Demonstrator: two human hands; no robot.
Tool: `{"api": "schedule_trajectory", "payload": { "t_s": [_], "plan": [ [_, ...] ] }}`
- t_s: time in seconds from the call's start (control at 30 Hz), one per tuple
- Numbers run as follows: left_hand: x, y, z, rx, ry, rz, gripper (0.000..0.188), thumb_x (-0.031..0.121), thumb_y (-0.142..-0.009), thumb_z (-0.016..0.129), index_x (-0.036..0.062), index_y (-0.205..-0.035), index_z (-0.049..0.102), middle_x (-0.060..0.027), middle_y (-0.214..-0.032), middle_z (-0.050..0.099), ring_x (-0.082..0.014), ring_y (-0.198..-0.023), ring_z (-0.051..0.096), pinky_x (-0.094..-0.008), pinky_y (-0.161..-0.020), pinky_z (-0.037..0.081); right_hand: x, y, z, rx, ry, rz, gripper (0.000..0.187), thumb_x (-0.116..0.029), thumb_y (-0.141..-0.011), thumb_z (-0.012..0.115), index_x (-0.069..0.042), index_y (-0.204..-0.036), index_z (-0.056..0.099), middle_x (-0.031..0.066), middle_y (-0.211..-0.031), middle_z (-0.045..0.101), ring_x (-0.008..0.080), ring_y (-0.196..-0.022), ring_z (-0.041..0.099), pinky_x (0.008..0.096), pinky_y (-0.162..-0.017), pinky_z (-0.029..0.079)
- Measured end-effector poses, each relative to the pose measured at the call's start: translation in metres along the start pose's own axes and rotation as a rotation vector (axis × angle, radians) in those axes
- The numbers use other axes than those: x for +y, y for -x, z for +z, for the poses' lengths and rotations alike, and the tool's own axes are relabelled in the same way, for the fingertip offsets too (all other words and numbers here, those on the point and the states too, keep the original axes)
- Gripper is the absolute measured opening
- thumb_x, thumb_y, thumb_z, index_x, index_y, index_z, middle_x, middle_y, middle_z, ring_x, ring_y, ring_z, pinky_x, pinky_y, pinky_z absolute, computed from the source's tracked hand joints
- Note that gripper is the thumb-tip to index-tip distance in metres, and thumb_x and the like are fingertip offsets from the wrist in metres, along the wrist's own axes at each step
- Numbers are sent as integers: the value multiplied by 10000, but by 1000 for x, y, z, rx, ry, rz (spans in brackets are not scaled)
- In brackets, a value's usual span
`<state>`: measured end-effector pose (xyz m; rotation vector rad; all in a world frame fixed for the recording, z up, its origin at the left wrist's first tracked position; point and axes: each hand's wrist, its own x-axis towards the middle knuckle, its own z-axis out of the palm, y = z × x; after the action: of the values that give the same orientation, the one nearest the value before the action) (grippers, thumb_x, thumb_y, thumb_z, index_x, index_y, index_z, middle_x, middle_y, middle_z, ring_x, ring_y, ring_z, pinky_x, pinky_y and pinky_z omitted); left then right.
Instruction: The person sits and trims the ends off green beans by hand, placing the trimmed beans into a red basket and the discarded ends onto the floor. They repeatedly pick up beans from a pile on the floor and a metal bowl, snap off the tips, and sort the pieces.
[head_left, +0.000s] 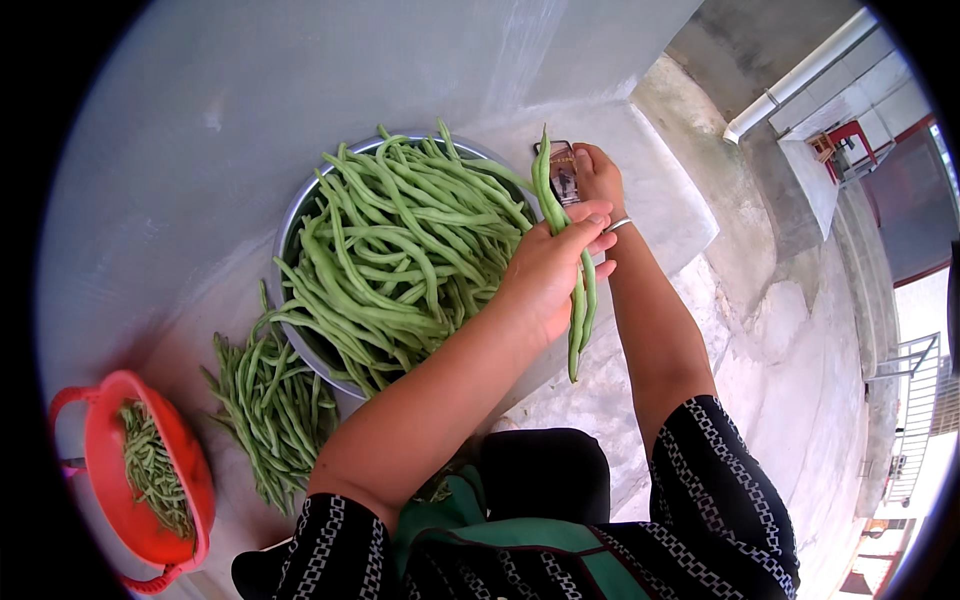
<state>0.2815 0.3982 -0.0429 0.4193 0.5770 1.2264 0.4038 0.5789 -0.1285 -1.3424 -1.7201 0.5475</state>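
No writing, number or sign could be read anywhere. On the phone screen (563, 183), at one o'clock from the view's centre, small marks showed, too blurred to make out.

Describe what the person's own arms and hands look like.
Elbow-length black fabric sleeves carry pale chain-like stripes. The ungloved left hand shows no jewellery; the ungloved right hand has a slim, silvery wrist bangle.
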Motion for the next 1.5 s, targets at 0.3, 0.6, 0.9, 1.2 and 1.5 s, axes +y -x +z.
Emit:
{"api": "schedule_trajectory", "payload": {
  "t_s": [0.3,0.6,0.9,1.2,1.5],
  "plan": [
    [41,151,0,-37,-141,182,368,194,-924,516,10,-1243,496,-116,-1144,574,-233,-1065,559,-375,-919,464,-162,93,-49,-1,-67,-235,305,-259,-906,491,-24,-1047,625,188,-966,649,327,-898,622,372,-796,480],
    [95,363,-94,175,-294,281,292,185,-927,510,28,-1167,565,9,-741,488,-78,-574,395,-236,-522,323,-339,250,52,-392,-324,-526,267,-228,-904,524,-5,-1011,624,166,-930,646,281,-849,631,357,-762,485],
    [78,415,-167,22,-349,72,298,177,-934,509,-27,-1148,546,27,-628,401,-60,-523,359,-215,-468,280,-370,324,116,-1279,-1052,278,378,-266,-969,477,20,-1213,519,98,-1004,608,205,-922,609,323,-857,484],
    [87,384,-177,115,-461,232,373,212,-938,521,-16,-1234,516,-55,-884,585,-135,-822,551,-272,-737,444,-341,278,125,-1221,-1167,349,193,-160,-941,523,-16,-1046,598,31,-872,628,112,-772,606,258,-740,512],
    [106,390,-190,429,-770,302,218,148,-948,512,11,-1105,575,-51,-870,631,-96,-732,581,-237,-651,479,-333,276,85,-1017,-488,-260,84,-95,-817,681,-21,-821,642,26,-706,631,88,-719,623,250,-618,487]
  ]
}}
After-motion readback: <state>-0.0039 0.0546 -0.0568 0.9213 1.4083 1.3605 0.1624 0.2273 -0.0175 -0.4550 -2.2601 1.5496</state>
